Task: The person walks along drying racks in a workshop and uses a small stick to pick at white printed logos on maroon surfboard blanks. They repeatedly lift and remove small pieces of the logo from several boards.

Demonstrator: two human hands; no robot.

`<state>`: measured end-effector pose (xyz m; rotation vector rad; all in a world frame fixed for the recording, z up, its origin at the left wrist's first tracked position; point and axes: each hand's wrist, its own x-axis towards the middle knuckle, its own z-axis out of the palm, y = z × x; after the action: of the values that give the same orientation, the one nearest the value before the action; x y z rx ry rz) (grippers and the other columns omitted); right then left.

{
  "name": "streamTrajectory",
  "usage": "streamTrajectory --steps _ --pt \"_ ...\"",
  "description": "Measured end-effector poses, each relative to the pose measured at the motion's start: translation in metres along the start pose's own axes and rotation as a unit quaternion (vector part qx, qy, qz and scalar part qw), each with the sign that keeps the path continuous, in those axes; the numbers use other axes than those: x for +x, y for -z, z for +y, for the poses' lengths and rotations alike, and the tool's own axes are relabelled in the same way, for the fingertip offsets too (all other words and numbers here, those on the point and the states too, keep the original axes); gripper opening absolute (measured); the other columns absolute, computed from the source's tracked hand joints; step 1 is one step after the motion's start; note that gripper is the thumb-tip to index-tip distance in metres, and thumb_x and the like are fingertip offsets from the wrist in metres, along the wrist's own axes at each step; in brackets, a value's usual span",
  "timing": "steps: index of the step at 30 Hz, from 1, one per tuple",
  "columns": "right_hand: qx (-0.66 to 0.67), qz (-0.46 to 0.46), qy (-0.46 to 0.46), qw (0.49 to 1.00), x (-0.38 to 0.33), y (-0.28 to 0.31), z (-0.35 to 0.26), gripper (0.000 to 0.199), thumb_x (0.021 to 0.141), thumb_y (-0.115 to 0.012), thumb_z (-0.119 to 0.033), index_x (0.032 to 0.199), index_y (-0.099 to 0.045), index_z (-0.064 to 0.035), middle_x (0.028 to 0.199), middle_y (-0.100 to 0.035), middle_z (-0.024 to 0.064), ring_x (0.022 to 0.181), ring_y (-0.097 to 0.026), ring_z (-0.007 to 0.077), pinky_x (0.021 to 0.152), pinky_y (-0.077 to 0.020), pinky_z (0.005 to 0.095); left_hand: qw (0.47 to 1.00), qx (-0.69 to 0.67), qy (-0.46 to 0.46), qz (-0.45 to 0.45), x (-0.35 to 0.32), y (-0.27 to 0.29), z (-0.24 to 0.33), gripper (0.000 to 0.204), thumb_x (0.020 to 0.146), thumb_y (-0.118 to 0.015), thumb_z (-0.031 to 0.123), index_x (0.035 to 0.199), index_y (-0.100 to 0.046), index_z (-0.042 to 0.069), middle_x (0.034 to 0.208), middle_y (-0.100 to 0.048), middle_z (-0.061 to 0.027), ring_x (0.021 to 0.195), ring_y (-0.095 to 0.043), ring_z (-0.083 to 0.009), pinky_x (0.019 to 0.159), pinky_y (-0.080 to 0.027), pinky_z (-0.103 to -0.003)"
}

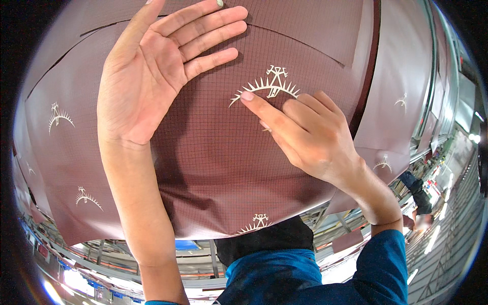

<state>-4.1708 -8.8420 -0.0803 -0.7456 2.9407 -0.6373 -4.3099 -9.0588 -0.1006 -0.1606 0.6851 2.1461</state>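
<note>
- Work material: a maroon sheet (218,162) with a fine dark grid pattern lies beneath both hands and spans most of the view. Its near edge hangs loosely in front of the person's torso.
- Marking: a cream emblem (269,88) sits on the sheet, right of the left hand. It consists of a spiked arc topped by an angular, branching figure. A small mark sits beneath the arc; whether it contains lettering cannot be told.
- Repeat markings: emblems of the same pattern appear at the left (60,119), lower left (87,199), near edge (256,223) and right (384,163).
- Left hand (155,79): palm faces the camera, fingers extended and slightly spread, pointing toward the upper right, grasping nothing. Contact between its back and the sheet cannot be confirmed. One fingertip carries a pale spot (219,3).
- Right hand (315,134): index finger extended, its tip over the left part of the arc; the remaining fingers are curled. Whether they enclose anything cannot be told.
- Surface details: a dark slit-like line (300,41) crosses the upper part of the material; a dark strip (369,66) runs along the right.
- Clothing: the right arm wears a blue sleeve (384,262).
</note>
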Motion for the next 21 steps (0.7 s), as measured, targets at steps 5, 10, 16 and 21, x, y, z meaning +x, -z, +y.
streamTrajectory --steps 5,10,16,21 --pt "-0.026 -0.031 -0.014 0.999 -0.007 0.001 -0.001 0.048 0.083 -0.063 -0.012 0.131 -0.064 -0.0111 0.072 -0.046 -0.0012 0.065 -0.051 0.0160 0.064 -0.0424 0.0309 0.993 0.049 -0.018 0.101 0.002 -0.024 0.001 0.069 0.106 -0.036 0.051 0.132 -0.053 -0.011 0.135 -0.056 -0.0323 0.130 -0.054 -0.0417 0.108 -0.045 -0.056" --pt "-0.033 -0.005 -0.013 0.999 -0.008 0.001 0.004 0.049 0.084 -0.060 -0.012 0.133 -0.063 -0.0099 0.073 -0.047 -0.0005 0.066 -0.051 0.0161 0.064 -0.0424 0.0312 0.994 0.084 -0.055 0.052 0.005 -0.015 -0.009 0.070 0.106 -0.035 0.051 0.133 -0.052 -0.011 0.135 -0.055 -0.0325 0.130 -0.053 -0.0422 0.108 -0.045 -0.056" --pt "-0.029 -0.050 -0.004 0.998 -0.005 0.006 0.001 0.049 0.085 -0.060 -0.013 0.133 -0.061 -0.0093 0.075 -0.050 -0.0004 0.066 -0.051 0.0166 0.063 -0.0426 0.0315 0.990 0.099 -0.051 0.086 0.003 -0.019 -0.007 0.070 0.106 -0.034 0.050 0.133 -0.051 -0.012 0.136 -0.055 -0.0326 0.130 -0.054 -0.0422 0.109 -0.044 -0.056" --pt "-0.032 0.003 -0.009 0.999 -0.004 0.013 0.006 0.050 0.083 -0.063 -0.011 0.133 -0.062 -0.0084 0.073 -0.050 -0.0006 0.064 -0.051 0.0164 0.062 -0.0418 0.0316 0.992 0.039 -0.002 0.118 0.007 -0.031 0.003 0.070 0.106 -0.034 0.051 0.134 -0.050 -0.012 0.137 -0.054 -0.0327 0.130 -0.054 -0.0422 0.108 -0.045 -0.056"
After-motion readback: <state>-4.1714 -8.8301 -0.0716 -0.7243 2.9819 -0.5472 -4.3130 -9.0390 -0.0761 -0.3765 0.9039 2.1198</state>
